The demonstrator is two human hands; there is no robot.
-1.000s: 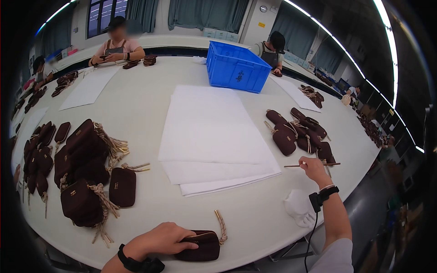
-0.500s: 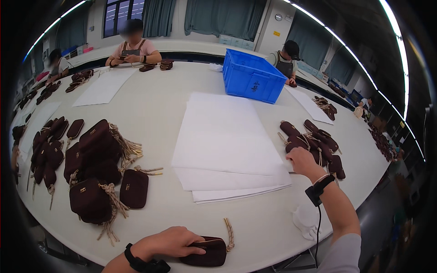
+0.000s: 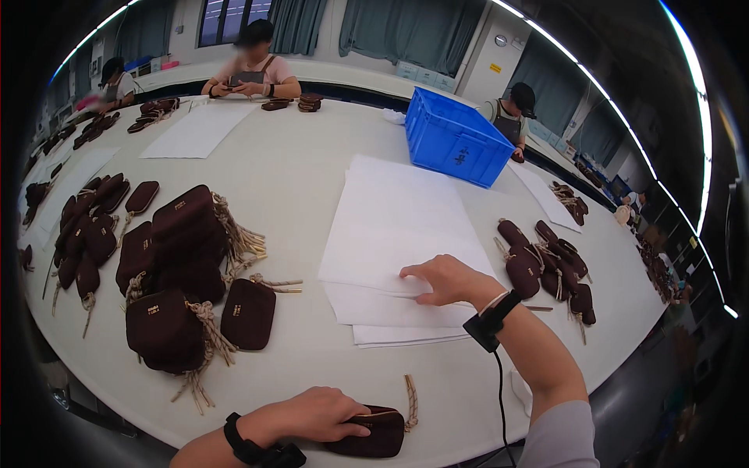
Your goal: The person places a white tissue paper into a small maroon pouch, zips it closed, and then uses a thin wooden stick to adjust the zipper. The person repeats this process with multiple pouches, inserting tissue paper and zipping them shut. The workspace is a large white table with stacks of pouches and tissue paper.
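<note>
At the near edge of the table my left hand (image 3: pixel 328 413) grips a dark brown zip pouch (image 3: pixel 378 442), its thumb on the front face and the other fingers at the zipped top edge. A beige cord (image 3: pixel 411 402) with a gold tip sticks out from the pouch's right end. My right hand (image 3: pixel 446 281) hovers over or touches the stacked white sheets (image 3: pixel 398 218); its thumb and index finger are apart, with nothing visible between them. To the right lies a loose group of brown pouches (image 3: pixel 523 273) with cords.
Left of the sheets stands a tall pile of brown pouches (image 3: pixel 187 257), with a single pouch (image 3: pixel 248 314) beside it. More pouches (image 3: pixel 100 238) lie farther left. A blue crate (image 3: pixel 460 144) sits at the far side. Across the table, co-workers (image 3: pixel 257 74) handle small items.
My right hand has moved left from the right-hand pouches to the white sheets, its fingers now apart. My left hand keeps its hold on the pouch. The whole view has shifted slightly.
</note>
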